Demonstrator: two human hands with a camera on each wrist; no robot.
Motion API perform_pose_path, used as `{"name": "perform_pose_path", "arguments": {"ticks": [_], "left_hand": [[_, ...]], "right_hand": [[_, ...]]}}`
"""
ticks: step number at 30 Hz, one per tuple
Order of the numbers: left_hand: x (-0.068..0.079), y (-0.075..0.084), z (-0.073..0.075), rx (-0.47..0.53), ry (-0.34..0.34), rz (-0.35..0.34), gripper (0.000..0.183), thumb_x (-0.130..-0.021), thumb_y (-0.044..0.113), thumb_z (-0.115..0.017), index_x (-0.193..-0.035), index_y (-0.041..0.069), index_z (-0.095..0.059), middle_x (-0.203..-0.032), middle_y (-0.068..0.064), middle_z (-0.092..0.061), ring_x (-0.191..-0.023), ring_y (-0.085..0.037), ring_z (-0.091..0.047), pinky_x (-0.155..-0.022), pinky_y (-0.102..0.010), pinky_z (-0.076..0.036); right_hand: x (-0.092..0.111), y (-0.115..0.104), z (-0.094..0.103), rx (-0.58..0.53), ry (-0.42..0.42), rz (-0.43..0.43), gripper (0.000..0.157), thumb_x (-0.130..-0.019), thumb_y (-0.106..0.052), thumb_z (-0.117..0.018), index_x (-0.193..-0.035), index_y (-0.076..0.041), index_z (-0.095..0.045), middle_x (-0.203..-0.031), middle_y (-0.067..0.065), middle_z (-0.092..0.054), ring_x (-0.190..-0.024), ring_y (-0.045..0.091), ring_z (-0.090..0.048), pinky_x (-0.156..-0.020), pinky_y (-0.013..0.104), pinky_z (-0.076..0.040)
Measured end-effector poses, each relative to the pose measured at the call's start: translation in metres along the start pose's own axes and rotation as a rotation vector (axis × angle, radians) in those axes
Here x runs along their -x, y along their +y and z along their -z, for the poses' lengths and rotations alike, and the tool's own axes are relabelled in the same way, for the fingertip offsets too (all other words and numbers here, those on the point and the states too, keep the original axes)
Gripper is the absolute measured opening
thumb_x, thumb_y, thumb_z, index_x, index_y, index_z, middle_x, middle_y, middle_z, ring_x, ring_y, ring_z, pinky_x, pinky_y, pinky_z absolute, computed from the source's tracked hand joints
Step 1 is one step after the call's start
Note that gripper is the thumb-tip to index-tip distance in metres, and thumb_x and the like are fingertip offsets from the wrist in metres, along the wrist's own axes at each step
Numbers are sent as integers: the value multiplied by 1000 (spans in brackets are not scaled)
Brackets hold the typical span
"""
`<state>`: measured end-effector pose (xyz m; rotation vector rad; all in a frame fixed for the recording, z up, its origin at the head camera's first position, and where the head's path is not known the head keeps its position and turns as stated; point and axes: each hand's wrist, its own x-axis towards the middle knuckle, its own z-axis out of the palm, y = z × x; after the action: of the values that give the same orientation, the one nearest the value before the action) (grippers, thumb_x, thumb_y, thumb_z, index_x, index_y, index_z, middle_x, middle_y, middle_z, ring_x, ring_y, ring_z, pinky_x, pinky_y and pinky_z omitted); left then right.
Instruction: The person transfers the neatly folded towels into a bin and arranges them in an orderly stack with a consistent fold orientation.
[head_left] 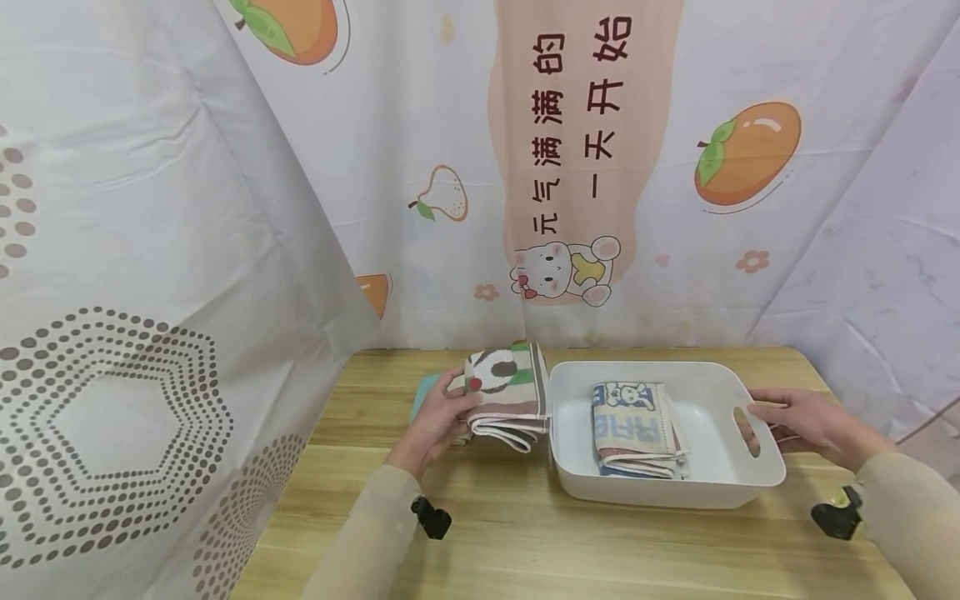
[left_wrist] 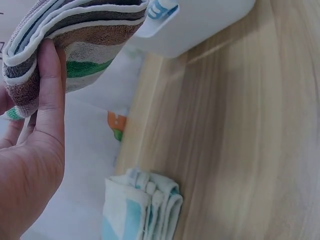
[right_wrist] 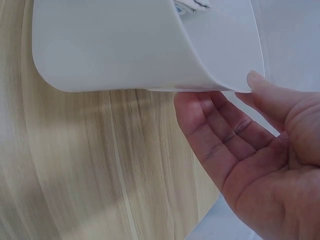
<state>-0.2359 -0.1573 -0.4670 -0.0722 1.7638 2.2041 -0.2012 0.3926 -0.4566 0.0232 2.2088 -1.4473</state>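
My left hand [head_left: 438,421] grips a folded towel [head_left: 504,387] with brown and green stripes and a cartoon face. In the left wrist view the thumb presses on its layered edge, and the towel is raised above the table, just left of the white plastic bin [head_left: 645,493]. Inside the bin lies another folded towel [head_left: 633,425], blue and cream with a rabbit and letters. My right hand [head_left: 813,425] holds the bin's right end by the handle cutout, thumb on the rim and fingers along the outside.
On the table's left, a light blue and white folded towel [left_wrist: 127,205] lies beneath the left hand, mostly hidden in the head view. The wooden table [head_left: 487,542] ends at a printed curtain [head_left: 450,275] behind. Another patterned curtain [head_left: 135,292] hangs along the left side.
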Motion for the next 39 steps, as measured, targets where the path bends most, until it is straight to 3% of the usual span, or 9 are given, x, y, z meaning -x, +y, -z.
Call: {"name": "perform_pose_path", "arguments": {"ticks": [9, 17, 24, 32, 39], "left_hand": [[1, 12, -13, 7, -44, -15, 61, -96, 2, -68, -148, 21, -42, -128, -16, -64, -87, -20, -70, -69, -31, -57], [0, 21, -30, 20, -93, -51, 57, -97, 4, -69, -145, 25, -48, -123, -16, -66, -77, -18, -69, -56, -29, -51], [-3, 24, -46, 26, -95, -53, 59, -95, 5, -70, -146, 25, -47, -124, -15, -66, -81, -18, -70, -63, -31, -57], [-8, 23, -57, 58, -113, -69, 59, -95, 2, -69, -146, 22, -46, -117, -13, -68, -80, -18, -72, -63, -31, -57], [-9, 22, -65, 72, -125, -65, 60, -94, 0, -69, -145, 22, -47, -112, -11, -70, -77, -17, -72, -61, -29, -56]], "right_hand": [[1, 0, 0, 0, 0, -7, 69, -110, -21, -47, -155, 16, -10, -115, 13, -72, -98, 26, -72, -83, 41, -61], [3, -1, -1, 24, 9, 2, 68, -110, -21, -48, -154, 17, -14, -111, 13, -72, -94, 25, -72, -82, 40, -61], [3, -2, -1, 44, 35, -5, 67, -110, -24, -48, -153, 18, -18, -108, 13, -74, -93, 25, -73, -82, 40, -61], [0, -7, 3, 53, 140, 51, 68, -109, -26, -50, -149, 21, -22, -113, 18, -73, -92, 21, -74, -80, 39, -62], [4, -24, 1, 116, 270, 149, 65, -108, -29, -52, -149, 17, -31, -113, 11, -74, -89, 8, -71, -80, 33, -61]]}}
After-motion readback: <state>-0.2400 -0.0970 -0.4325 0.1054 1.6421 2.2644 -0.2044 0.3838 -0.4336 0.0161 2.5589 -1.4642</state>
